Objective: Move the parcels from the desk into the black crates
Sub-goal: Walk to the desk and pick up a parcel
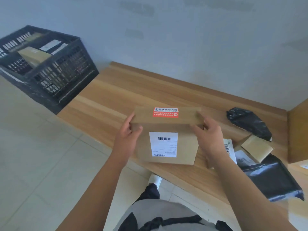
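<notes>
Clearly, the left hand (128, 139) and right hand (208, 137) gripped the cardboard parcel (166, 135) by its sides at frame centre, above the desk (108, 97). Doing this well probably meant keeping it level and the grip even, swinging toward the black crate (50, 67) at upper left, then lowering it onto the parcels already inside.

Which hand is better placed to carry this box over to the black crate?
Left. Both hands grip the box, but the left hand is on the side facing the crate; the right hand is on the far side.
</notes>
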`<action>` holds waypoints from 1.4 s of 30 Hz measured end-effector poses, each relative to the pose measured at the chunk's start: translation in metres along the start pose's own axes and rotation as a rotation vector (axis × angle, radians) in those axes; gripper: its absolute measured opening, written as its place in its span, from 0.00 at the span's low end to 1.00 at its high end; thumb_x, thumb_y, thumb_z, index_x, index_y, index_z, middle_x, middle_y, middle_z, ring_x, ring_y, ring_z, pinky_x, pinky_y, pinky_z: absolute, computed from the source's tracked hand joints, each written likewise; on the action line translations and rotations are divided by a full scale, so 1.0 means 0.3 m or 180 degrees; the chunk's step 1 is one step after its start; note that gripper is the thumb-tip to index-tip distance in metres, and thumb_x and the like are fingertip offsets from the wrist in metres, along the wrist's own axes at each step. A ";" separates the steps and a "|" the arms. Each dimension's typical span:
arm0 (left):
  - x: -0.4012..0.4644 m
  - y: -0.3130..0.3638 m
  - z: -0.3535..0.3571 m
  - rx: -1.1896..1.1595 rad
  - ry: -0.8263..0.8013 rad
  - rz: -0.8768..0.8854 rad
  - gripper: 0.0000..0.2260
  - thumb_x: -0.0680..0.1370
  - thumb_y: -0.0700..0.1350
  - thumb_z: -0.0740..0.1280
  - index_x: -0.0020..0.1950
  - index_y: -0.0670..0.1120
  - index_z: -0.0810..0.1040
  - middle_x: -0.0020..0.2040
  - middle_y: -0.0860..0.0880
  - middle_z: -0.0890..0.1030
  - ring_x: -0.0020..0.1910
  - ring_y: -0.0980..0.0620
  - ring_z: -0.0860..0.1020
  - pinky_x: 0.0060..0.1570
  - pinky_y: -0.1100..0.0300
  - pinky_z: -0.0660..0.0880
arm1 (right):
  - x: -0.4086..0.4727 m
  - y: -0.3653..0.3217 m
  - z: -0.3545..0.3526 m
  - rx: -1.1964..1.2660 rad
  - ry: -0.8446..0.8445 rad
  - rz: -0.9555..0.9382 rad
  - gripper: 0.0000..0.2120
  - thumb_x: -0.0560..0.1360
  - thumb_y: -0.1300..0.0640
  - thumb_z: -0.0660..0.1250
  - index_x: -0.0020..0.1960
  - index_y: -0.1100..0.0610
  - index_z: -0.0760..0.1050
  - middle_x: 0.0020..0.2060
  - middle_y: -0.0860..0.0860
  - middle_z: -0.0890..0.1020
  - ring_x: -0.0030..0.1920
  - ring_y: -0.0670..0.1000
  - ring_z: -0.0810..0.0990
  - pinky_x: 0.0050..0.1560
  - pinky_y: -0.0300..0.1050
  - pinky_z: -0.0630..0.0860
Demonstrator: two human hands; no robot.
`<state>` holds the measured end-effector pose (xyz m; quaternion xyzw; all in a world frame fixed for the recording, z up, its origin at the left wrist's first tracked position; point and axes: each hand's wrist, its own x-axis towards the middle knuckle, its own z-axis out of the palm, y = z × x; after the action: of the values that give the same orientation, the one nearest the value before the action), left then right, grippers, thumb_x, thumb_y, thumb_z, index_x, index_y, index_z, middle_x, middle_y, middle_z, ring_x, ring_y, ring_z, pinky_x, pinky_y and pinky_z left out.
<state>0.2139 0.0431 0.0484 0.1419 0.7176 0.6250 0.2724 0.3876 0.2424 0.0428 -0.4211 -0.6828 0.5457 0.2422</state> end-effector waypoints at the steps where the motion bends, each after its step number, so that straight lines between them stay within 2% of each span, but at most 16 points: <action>1: -0.019 -0.018 -0.002 -0.0028 0.0008 0.0006 0.21 0.82 0.43 0.69 0.65 0.70 0.76 0.60 0.63 0.84 0.60 0.61 0.82 0.48 0.72 0.78 | -0.017 0.013 0.000 -0.0098 -0.0009 0.0024 0.25 0.77 0.56 0.73 0.72 0.45 0.77 0.66 0.39 0.80 0.66 0.42 0.78 0.69 0.46 0.75; 3: -0.057 -0.050 -0.007 -0.0084 0.0017 0.0031 0.22 0.83 0.41 0.68 0.66 0.68 0.76 0.62 0.60 0.84 0.61 0.59 0.82 0.50 0.70 0.78 | -0.053 0.043 -0.003 -0.0171 -0.0061 -0.0028 0.23 0.77 0.58 0.73 0.71 0.46 0.78 0.69 0.43 0.78 0.71 0.45 0.74 0.74 0.47 0.70; 6: -0.096 -0.077 -0.022 -0.0160 0.0048 0.0092 0.22 0.82 0.41 0.68 0.65 0.69 0.77 0.63 0.58 0.84 0.60 0.59 0.83 0.49 0.70 0.78 | -0.093 0.061 -0.017 0.0017 -0.0070 -0.0082 0.21 0.77 0.59 0.74 0.67 0.45 0.80 0.67 0.42 0.78 0.70 0.42 0.74 0.69 0.38 0.69; 9: -0.126 -0.077 -0.028 -0.0078 0.0001 0.0084 0.24 0.82 0.38 0.69 0.67 0.67 0.76 0.67 0.55 0.82 0.62 0.59 0.81 0.52 0.66 0.79 | -0.117 0.070 -0.028 0.0187 -0.0104 -0.0138 0.19 0.77 0.59 0.75 0.64 0.42 0.81 0.63 0.37 0.78 0.63 0.30 0.74 0.63 0.29 0.68; 11: -0.135 -0.061 -0.022 0.0680 0.0127 0.0040 0.28 0.80 0.40 0.72 0.72 0.66 0.72 0.78 0.51 0.71 0.75 0.55 0.72 0.69 0.52 0.75 | -0.126 0.078 -0.031 0.0070 -0.0123 -0.0203 0.19 0.77 0.57 0.75 0.65 0.41 0.80 0.64 0.37 0.77 0.63 0.28 0.72 0.64 0.27 0.66; 12: -0.134 -0.038 -0.014 0.1291 0.0185 0.0069 0.32 0.78 0.42 0.74 0.76 0.65 0.67 0.83 0.50 0.61 0.81 0.52 0.61 0.77 0.45 0.66 | -0.130 0.084 -0.033 0.0026 -0.0110 -0.0198 0.19 0.77 0.56 0.75 0.66 0.42 0.80 0.67 0.39 0.76 0.64 0.29 0.71 0.67 0.31 0.66; 14: -0.117 0.038 0.015 0.2278 -0.0075 0.0349 0.41 0.75 0.48 0.76 0.81 0.65 0.57 0.85 0.51 0.48 0.84 0.50 0.45 0.80 0.41 0.51 | -0.139 0.094 -0.038 -0.0058 -0.0101 -0.0176 0.20 0.78 0.55 0.75 0.68 0.44 0.80 0.70 0.40 0.73 0.63 0.25 0.68 0.72 0.40 0.66; 16: -0.071 0.138 0.073 0.3140 -0.0814 0.0602 0.47 0.72 0.54 0.78 0.82 0.65 0.52 0.85 0.53 0.45 0.83 0.50 0.42 0.80 0.43 0.48 | -0.148 0.103 -0.041 -0.0210 -0.0141 -0.0250 0.20 0.78 0.53 0.75 0.69 0.45 0.80 0.72 0.40 0.72 0.61 0.23 0.67 0.72 0.37 0.65; 18: -0.014 0.216 0.152 0.3993 -0.1578 0.0628 0.52 0.70 0.57 0.79 0.84 0.61 0.48 0.85 0.52 0.44 0.84 0.50 0.42 0.81 0.44 0.50 | -0.157 0.107 -0.047 -0.0347 -0.0154 -0.0365 0.20 0.78 0.52 0.75 0.68 0.45 0.80 0.70 0.39 0.72 0.60 0.21 0.65 0.66 0.24 0.60; 20: 0.029 0.272 0.229 0.4446 -0.2059 0.0439 0.56 0.69 0.57 0.81 0.85 0.57 0.45 0.86 0.51 0.45 0.84 0.47 0.45 0.80 0.43 0.55 | -0.162 0.110 -0.052 -0.0388 -0.0140 -0.0393 0.20 0.77 0.52 0.75 0.68 0.45 0.80 0.69 0.38 0.71 0.62 0.25 0.66 0.65 0.27 0.60; 22: 0.061 0.298 0.289 0.4634 -0.2271 0.0285 0.57 0.69 0.56 0.82 0.85 0.55 0.45 0.85 0.50 0.53 0.82 0.45 0.54 0.76 0.45 0.63 | -0.164 0.114 -0.055 -0.0380 -0.0100 -0.0355 0.20 0.77 0.51 0.76 0.68 0.45 0.80 0.69 0.37 0.70 0.66 0.33 0.67 0.67 0.32 0.61; 27: 0.083 0.296 0.334 0.5071 -0.2471 0.0224 0.49 0.68 0.54 0.82 0.82 0.50 0.59 0.76 0.49 0.70 0.71 0.45 0.72 0.66 0.50 0.74 | -0.186 0.135 -0.050 -0.0292 -0.0126 -0.0313 0.20 0.77 0.51 0.76 0.68 0.43 0.80 0.70 0.36 0.70 0.63 0.29 0.66 0.57 0.16 0.59; 31: 0.070 0.268 0.336 0.5099 -0.2468 0.0254 0.52 0.67 0.55 0.82 0.83 0.51 0.56 0.77 0.51 0.67 0.72 0.46 0.71 0.67 0.49 0.73 | -0.212 0.134 -0.080 -0.0128 -0.0485 -0.0360 0.24 0.78 0.50 0.75 0.68 0.31 0.72 0.75 0.32 0.64 0.67 0.22 0.62 0.68 0.30 0.62; 36: 0.083 0.293 0.278 0.4713 -0.2120 0.0174 0.51 0.65 0.55 0.84 0.81 0.51 0.60 0.75 0.52 0.71 0.70 0.48 0.73 0.66 0.52 0.74 | -0.245 0.149 -0.139 0.0662 -0.0501 -0.0234 0.33 0.77 0.46 0.75 0.72 0.22 0.64 0.70 0.21 0.68 0.70 0.30 0.70 0.71 0.40 0.67; 40: 0.064 0.377 0.124 0.3205 -0.1294 -0.0044 0.53 0.59 0.53 0.85 0.80 0.51 0.64 0.72 0.54 0.75 0.65 0.53 0.77 0.62 0.57 0.76 | -0.236 0.143 -0.167 0.1033 -0.0365 -0.0175 0.39 0.75 0.43 0.74 0.80 0.32 0.59 0.76 0.29 0.65 0.78 0.39 0.64 0.78 0.51 0.63; 42: 0.025 0.410 0.052 0.2093 -0.0798 -0.0057 0.48 0.60 0.49 0.86 0.77 0.53 0.69 0.66 0.54 0.81 0.58 0.54 0.83 0.52 0.54 0.83 | -0.231 0.139 -0.165 0.1209 -0.0252 -0.0044 0.41 0.75 0.44 0.75 0.81 0.33 0.56 0.78 0.32 0.61 0.80 0.42 0.60 0.80 0.55 0.60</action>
<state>0.1997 0.0820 0.1656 0.2913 0.8427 0.3359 0.3036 0.4764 0.2131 0.0263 -0.3413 -0.5794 0.6792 0.2939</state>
